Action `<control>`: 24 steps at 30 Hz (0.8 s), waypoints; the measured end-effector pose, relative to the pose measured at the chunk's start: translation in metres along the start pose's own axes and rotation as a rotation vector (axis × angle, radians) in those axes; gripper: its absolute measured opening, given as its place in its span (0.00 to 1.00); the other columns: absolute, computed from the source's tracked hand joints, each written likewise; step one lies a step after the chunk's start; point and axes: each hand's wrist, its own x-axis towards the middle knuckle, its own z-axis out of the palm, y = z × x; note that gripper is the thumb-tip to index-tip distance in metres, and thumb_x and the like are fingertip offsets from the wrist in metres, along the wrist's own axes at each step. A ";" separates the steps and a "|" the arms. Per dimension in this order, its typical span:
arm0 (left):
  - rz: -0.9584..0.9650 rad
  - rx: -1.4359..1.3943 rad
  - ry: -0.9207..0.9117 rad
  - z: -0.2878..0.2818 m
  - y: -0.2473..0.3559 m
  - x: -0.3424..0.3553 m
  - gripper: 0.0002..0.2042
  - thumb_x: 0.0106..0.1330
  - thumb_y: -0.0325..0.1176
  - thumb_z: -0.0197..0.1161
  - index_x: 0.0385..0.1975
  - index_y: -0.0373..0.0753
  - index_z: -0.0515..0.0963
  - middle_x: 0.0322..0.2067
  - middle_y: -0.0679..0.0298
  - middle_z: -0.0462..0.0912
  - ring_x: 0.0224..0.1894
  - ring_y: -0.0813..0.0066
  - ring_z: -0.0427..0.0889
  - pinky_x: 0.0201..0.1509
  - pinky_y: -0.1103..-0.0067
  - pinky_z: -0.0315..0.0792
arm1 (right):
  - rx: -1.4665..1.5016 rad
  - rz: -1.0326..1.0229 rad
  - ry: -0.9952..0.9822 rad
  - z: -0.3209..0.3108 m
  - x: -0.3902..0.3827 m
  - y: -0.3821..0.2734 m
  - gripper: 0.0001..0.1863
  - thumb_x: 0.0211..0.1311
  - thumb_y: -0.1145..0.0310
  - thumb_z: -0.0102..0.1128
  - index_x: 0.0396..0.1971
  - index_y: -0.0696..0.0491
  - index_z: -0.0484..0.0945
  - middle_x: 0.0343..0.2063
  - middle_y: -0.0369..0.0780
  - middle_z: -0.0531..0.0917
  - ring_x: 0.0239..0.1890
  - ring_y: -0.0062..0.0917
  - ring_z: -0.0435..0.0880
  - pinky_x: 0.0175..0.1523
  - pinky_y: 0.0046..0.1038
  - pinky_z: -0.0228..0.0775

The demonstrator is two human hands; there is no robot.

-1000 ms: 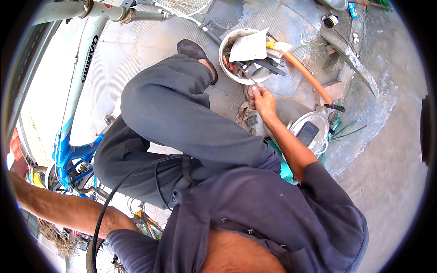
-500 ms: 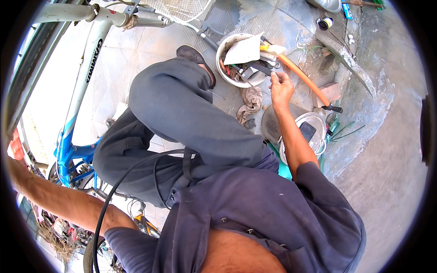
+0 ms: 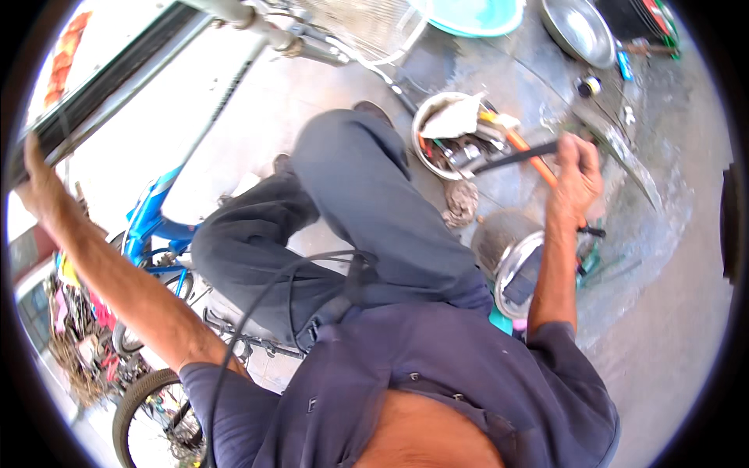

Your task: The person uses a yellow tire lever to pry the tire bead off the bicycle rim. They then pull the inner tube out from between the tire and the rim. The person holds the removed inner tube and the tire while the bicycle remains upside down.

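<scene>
Your right hand [image 3: 576,186] now holds a flat dark tool [image 3: 507,161], pulled rightward from the white bucket [image 3: 431,165]; left hand [image 3: 39,183], grip unclear.

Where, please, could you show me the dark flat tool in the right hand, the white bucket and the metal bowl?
Dark flat tool [image 3: 515,158]: head view, middle of its exposed length.
White bucket [image 3: 430,165]: head view, on its rim.
Metal bowl [image 3: 580,33]: head view, bare inside.

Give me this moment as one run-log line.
left hand: at bicycle wheel | right hand: holding dark flat tool | nearby: white bucket, filled
</scene>
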 end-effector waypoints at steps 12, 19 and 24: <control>-0.158 -0.066 0.014 0.002 0.031 -0.013 0.29 0.58 0.48 0.66 0.50 0.30 0.70 0.44 0.51 0.77 0.49 0.64 0.75 0.57 0.72 0.66 | 0.869 0.584 -0.104 0.065 0.016 -0.055 0.18 0.66 0.51 0.53 0.32 0.53 0.70 0.26 0.31 0.69 0.26 0.15 0.65 0.29 0.20 0.60; -0.111 -0.009 0.018 0.002 0.028 -0.016 0.26 0.57 0.46 0.65 0.45 0.30 0.69 0.37 0.46 0.80 0.40 0.60 0.82 0.45 0.71 0.76 | 0.441 1.050 -0.479 0.089 -0.096 -0.023 0.10 0.69 0.60 0.48 0.35 0.52 0.69 0.19 0.30 0.68 0.16 0.13 0.64 0.21 0.17 0.56; -0.125 -0.006 0.006 0.004 0.032 -0.020 0.26 0.57 0.46 0.66 0.43 0.30 0.68 0.33 0.47 0.80 0.36 0.63 0.83 0.41 0.74 0.78 | 0.426 0.647 -0.533 0.093 -0.084 -0.047 0.09 0.70 0.62 0.47 0.37 0.53 0.70 0.18 0.31 0.69 0.16 0.12 0.65 0.20 0.16 0.56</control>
